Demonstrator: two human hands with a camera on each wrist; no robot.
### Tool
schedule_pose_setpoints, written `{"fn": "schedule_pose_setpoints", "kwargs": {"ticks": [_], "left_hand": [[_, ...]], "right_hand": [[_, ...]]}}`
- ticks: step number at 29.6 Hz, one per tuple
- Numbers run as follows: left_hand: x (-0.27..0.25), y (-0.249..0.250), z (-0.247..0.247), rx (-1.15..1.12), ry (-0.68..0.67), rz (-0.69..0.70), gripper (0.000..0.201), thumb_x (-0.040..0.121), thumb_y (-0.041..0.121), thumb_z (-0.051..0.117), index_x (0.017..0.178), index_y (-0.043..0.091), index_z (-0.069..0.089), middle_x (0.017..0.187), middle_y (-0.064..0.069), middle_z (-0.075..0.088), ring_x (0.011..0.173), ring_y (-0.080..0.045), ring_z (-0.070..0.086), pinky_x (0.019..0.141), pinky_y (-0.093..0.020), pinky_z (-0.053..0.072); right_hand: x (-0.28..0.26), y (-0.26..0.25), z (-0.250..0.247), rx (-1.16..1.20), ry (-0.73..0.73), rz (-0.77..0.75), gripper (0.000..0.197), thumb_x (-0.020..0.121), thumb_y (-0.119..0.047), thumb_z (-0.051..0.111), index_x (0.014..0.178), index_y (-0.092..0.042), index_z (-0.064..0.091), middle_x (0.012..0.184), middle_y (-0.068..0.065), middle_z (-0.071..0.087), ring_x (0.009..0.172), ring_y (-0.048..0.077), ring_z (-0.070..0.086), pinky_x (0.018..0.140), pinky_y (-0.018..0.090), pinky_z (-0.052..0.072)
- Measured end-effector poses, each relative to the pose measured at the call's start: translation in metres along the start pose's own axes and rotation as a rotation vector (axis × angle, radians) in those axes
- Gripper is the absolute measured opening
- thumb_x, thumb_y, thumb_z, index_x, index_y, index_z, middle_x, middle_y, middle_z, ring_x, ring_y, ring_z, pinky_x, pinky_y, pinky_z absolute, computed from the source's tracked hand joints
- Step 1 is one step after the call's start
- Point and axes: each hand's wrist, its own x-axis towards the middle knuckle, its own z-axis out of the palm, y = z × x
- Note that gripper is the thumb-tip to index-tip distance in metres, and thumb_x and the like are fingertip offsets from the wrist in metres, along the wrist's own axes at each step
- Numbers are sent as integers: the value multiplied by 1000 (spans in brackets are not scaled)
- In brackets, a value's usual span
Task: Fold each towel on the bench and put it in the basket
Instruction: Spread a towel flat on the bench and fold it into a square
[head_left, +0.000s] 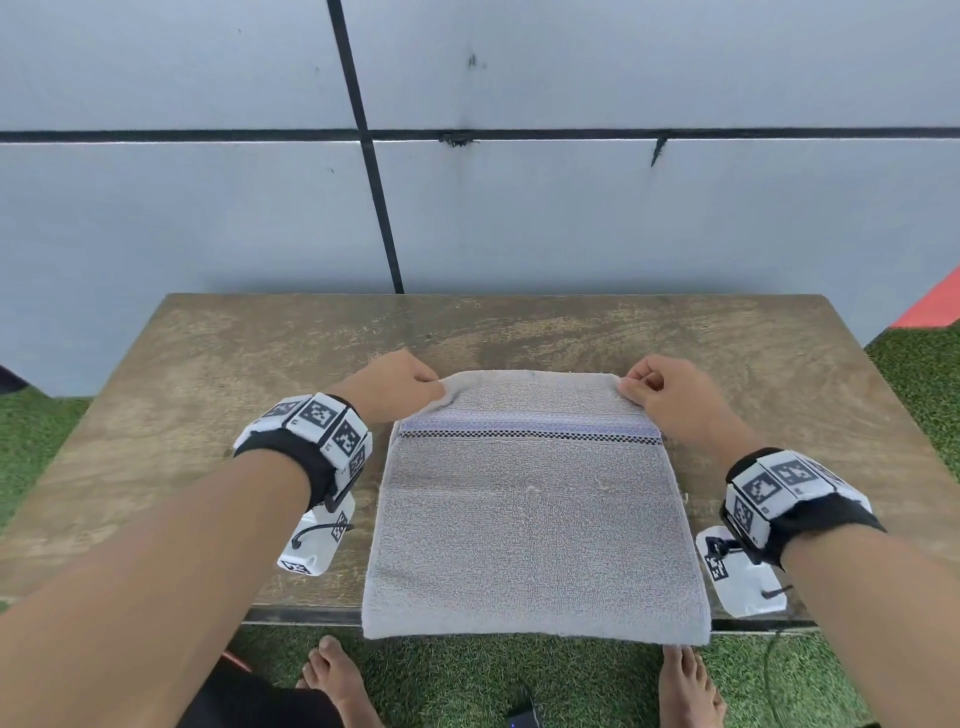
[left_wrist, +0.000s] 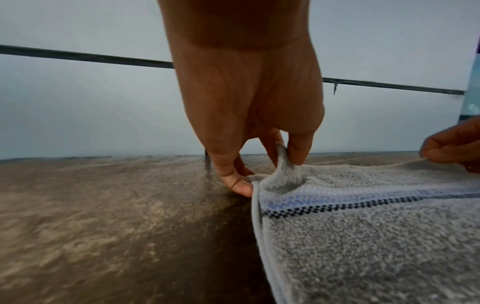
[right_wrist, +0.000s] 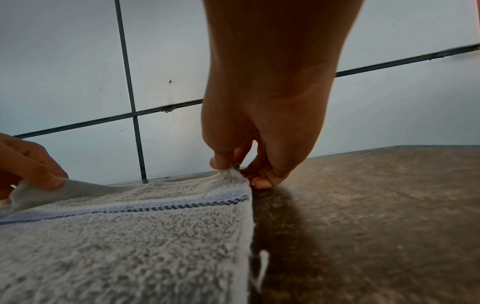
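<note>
No readable text or numbers showing anywhere, only black-and-white square code markers (head_left: 318, 414) sitting on the wristbands (head_left: 769, 493)

Towel (head_left: 535, 530) on bench (head_left: 208, 374) centre, near edge overhanging

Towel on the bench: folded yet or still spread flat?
Spread, lying flat on the bench; cannot tell if doubled. The left hand and right hand each pinch a far corner of the towel, lifted slightly.
</note>
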Motion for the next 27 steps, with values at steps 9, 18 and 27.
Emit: {"fn": "schedule_pose_setpoints", "kwargs": {"ticks": [9,18,27], "left_hand": [[-10,0,18,79,-6,17,29,106,35,35,78,32,44,97,-11,53,92,-27,55,66,-32,39],[-20,5,31,-221,156,-34,35,100,20,52,68,7,56,65,-6,46,89,-38,55,57,-29,27],[-31,26,20,-396,150,-40,35,97,15,56,63,14,47,55,3,31,47,-10,25,51,-22,25]], "right_hand": [[-7,0,-1,-18,-45,-75,14,92,-31,71,85,-19,66,75,6,68,59,11,50,53,17,39],[-16,5,8,-8,27,-91,10,91,-27,72,84,-21,68,72,-3,66,62,12,55,58,25,42],[-20,5,2,158,101,-72,11,92,-26,72,85,-19,67,76,3,67,65,15,53,61,29,44]]}}
